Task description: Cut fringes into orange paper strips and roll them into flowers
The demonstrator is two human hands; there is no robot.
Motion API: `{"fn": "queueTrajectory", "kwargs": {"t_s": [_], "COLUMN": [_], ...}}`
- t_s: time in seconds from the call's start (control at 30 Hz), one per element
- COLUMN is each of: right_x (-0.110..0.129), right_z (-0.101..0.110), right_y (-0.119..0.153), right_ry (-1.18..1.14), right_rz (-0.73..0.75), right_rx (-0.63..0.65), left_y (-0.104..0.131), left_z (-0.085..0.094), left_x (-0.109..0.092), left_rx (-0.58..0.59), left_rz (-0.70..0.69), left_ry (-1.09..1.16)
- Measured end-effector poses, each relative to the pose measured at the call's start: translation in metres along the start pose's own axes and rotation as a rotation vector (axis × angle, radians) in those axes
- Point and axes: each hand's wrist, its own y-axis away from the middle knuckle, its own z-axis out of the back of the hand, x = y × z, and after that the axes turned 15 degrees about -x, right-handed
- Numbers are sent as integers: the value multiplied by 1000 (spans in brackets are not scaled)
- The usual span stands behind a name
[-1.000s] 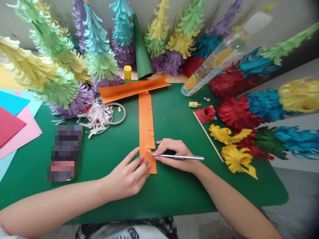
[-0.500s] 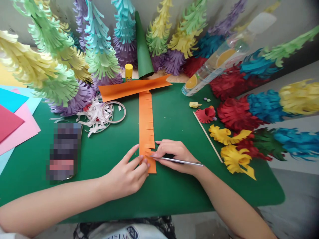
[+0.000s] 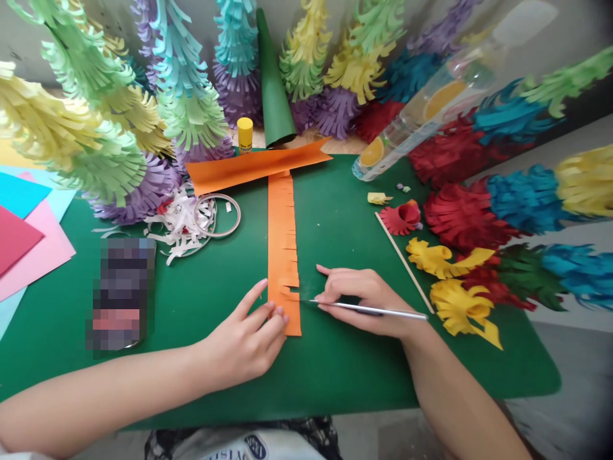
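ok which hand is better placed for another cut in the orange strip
Probably the right hand: it holds the slim silver tool, tip pointing at the cut edge of the orange strip. The left hand's fingers rest on the strip.

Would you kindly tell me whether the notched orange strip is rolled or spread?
Spread: the strip lies flat lengthwise, the left hand touching it.

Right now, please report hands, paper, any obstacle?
Left hand on partly slit orange strip. Right hand holds silver tool, tip beside strip. Orange sheet overlaps strip's far end.
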Motion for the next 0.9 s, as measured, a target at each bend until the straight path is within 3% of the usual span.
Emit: {"fn": "queueTrajectory", "kwargs": {"t_s": [0.13,0.33,0.63,0.9], "right_x": [-2,-6,-6,0], "right_z": [4,-2,-15,-28], "right_y": [3,2,-1,-3], "right_ry": [-12,-140,-69,-99], "right_rz": [-27,-38,-20,2], "right_rx": [-20,-204,-127,-231], "left_y": [2,3,1,3], "left_z": [-1,0,1,-1], "left_x": [0,0,0,1], "left_rx": [-1,-13,-46,-26], "left_rz": [5,4,5,13], "left_ry": [-5,0,-13,23]}}
